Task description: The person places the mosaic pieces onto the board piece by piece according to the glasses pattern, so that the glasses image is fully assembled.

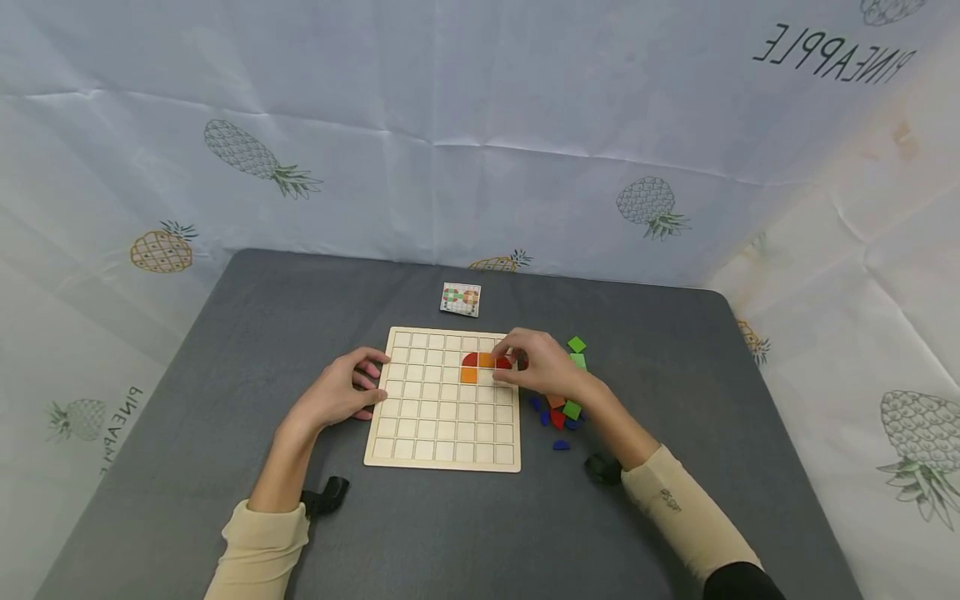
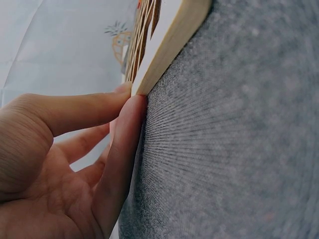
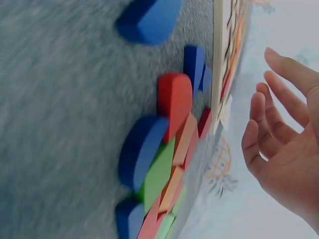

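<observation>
A pale wooden grid board (image 1: 427, 408) lies on the grey table. My left hand (image 1: 341, 387) holds its left edge, thumb at the rim; in the left wrist view the thumb and a finger (image 2: 122, 154) meet the board's side. On the upper right cells lie a red quarter-round piece (image 1: 470, 359), an orange square (image 1: 486, 360), another orange square (image 1: 468, 375) and a red piece (image 1: 503, 363). Over that last red piece is my right hand (image 1: 543, 362), its thumb and fingers apart. The right wrist view shows the fingers loosely bent, with nothing visible between them.
A small printed pattern card (image 1: 461, 298) lies behind the board. To its right, partly under the right forearm, is a loose pile of blue, red, orange and green pieces (image 3: 159, 172). One blue half-round piece (image 1: 561, 445) lies apart, nearer the front. Pineapple-print cloth (image 1: 480, 200) hangs behind the table.
</observation>
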Motion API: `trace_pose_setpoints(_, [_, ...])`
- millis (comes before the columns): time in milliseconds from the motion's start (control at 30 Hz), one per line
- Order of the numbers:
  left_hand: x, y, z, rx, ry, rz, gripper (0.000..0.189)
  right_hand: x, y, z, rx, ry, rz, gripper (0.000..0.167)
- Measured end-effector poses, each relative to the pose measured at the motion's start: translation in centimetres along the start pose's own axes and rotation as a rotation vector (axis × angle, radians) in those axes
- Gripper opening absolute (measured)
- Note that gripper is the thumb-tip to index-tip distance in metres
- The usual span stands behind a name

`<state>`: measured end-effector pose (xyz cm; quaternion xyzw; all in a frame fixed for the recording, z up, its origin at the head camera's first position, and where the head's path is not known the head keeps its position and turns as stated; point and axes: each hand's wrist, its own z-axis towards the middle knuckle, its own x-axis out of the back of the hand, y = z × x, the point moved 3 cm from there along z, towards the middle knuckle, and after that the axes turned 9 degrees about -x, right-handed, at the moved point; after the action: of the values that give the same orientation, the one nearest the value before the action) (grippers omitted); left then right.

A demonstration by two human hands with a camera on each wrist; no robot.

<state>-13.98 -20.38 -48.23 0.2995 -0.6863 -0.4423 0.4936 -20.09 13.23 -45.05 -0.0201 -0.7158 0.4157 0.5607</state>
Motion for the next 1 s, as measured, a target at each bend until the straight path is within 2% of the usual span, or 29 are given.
trace_pose_setpoints(233, [0.0, 0.0, 0.0, -0.001, 0.0, -0.001, 0.054, 1.7, 1.2, -2.1, -0.084, 0.02, 0.064, 0.027])
trace_pose_setpoints(467, [0.0, -0.1, 0.0, 0.0, 0.0, 0.002, 0.054, 2.6, 2.9, -4.0, -0.141, 0.027, 0.047, 0.029])
trace_pose_setpoints(700, [0.0, -0.1, 0.0, 0.002, 0.0, 0.003, 0.054, 2.7, 4.5, -5.1, -0.167, -0.035, 0.046, 0.028])
trace_pose_setpoints(1000, [-0.1, -0.1, 0.0, 0.003, 0.003, 0.011, 0.053, 2.6, 5.8, -5.2, -0.161, -0.105, 0.006, 0.023])
